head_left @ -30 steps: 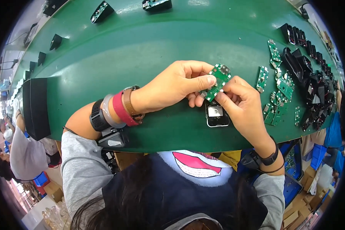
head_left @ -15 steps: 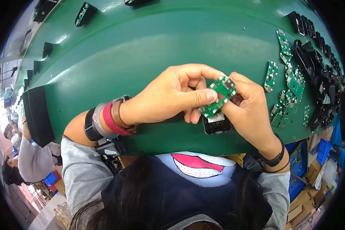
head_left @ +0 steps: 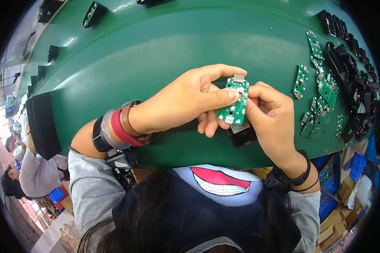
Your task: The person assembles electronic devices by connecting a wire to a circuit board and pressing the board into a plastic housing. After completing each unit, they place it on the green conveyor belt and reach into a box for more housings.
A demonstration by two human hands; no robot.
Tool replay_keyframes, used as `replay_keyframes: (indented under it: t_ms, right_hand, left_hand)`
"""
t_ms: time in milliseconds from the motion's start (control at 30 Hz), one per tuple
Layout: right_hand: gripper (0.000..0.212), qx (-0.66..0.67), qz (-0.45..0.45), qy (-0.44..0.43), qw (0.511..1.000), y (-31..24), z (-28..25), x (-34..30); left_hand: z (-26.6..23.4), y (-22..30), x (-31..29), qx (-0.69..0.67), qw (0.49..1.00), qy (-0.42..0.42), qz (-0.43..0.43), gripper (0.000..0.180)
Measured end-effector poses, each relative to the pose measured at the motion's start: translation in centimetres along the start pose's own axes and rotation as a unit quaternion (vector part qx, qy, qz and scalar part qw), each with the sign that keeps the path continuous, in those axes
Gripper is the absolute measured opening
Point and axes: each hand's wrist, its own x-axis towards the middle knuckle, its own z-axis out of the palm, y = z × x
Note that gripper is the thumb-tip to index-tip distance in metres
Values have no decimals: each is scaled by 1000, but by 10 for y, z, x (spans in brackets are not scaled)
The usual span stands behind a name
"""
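Held over the green table is a green circuit board (head_left: 233,110) with a metal USB port at its far end and a smaller connector at its near end. My left hand (head_left: 190,93) grips the board, thumb pressed on its face and fingers behind. At the board's right edge, my right hand (head_left: 272,111) is closed, thumb and fingers bent together; what its fingertips pinch is partly hidden. Below the board, between the hands, a black casing (head_left: 243,137) with a grey flat piece shows partly.
Several loose circuit boards (head_left: 326,93) lie in a group at the right, beside a pile of black casings (head_left: 359,107). A black box (head_left: 44,126) stands at the left edge. Another casing with a board (head_left: 93,16) lies far left. A person in grey (head_left: 40,177) sits at left.
The circuit board has turned more upright, its USB port now pointing away from me. The fingers of my right hand have shifted to its right edge.
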Motion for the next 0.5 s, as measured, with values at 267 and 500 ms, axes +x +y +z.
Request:
replay_keyframes:
  t_ms: [267,500]
  right_hand:
    - [22,-44,-35,51,997,-12,-8,-5]
    - [11,-30,9,-105,994,-11,-13,11]
  left_hand:
    - [3,-9,-2,148,986,47,65,46]
    - [-5,-7,0,189,974,-77,98,60]
